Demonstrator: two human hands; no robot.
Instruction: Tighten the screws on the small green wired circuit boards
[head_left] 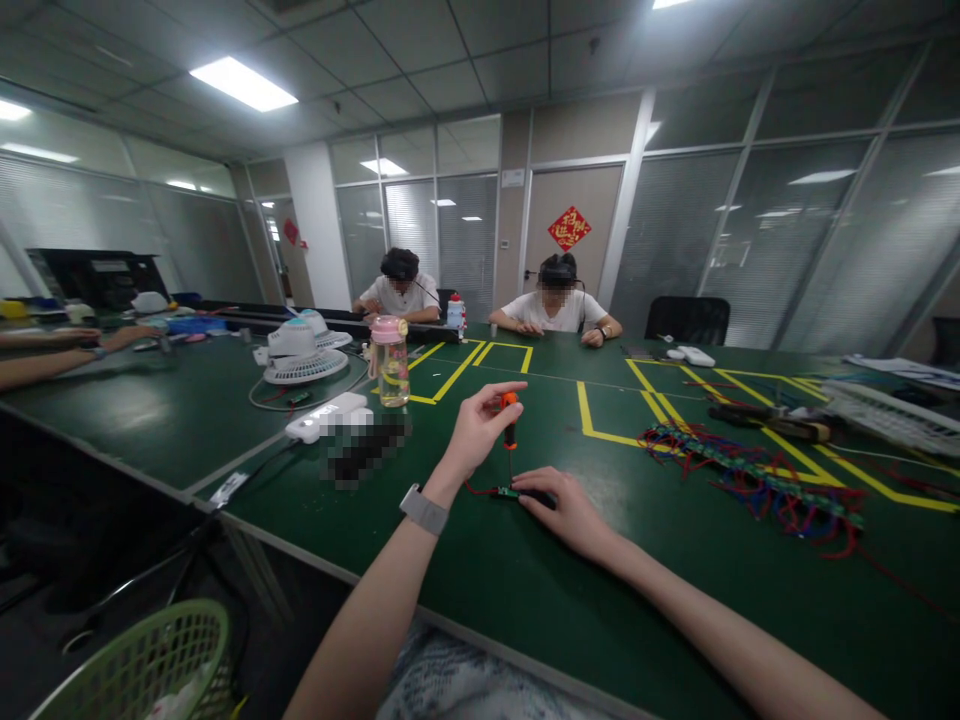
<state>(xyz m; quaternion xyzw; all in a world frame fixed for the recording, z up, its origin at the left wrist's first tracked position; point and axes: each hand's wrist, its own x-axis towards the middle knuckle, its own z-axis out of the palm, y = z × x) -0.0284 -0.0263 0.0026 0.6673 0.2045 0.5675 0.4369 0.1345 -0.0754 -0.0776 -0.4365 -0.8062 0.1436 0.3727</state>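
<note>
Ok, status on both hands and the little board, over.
Left hand holding screwdriver upright, tip at green board. Right hand at board's edge. Red wire runs off left.

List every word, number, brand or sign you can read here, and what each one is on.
"招财进宝", as best I can tell: red diamond sign on the door.
Smaller red sign, further left: too blurred to read.
White wall plate: too small to read.
Pink-lidded bottle: markings unreadable.
</note>
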